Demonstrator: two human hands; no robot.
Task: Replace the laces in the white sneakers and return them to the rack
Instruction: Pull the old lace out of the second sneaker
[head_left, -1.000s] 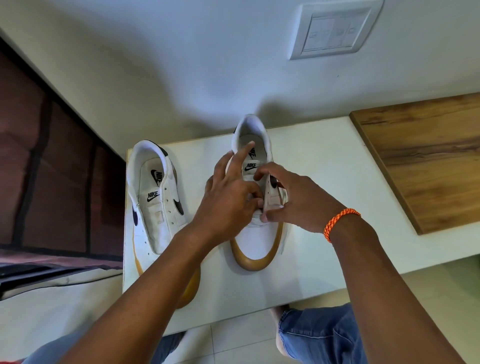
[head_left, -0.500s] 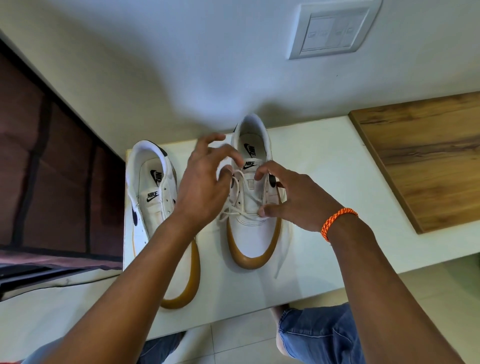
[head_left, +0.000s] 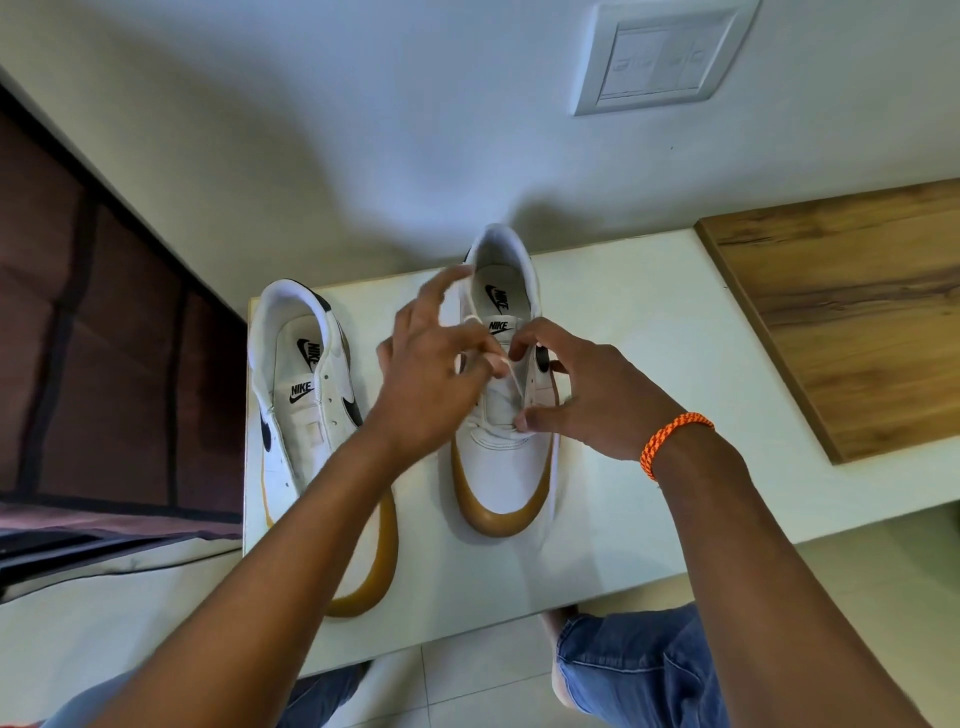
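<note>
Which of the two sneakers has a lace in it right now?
The right sneaker, the one under both hands: a white lace crosses its eyelets. The left sneaker beside it shows bare eyelets and no lace.

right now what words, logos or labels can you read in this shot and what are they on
"NIKE" on the tongue label of the left sneaker.
"NIKE" on the insole of the left sneaker, at the heel.
"NIKE" on the tongue label of the right sneaker.
"NIKE" on the insole of the right sneaker.
Wall switch plate: marks too blurred to read.
</note>
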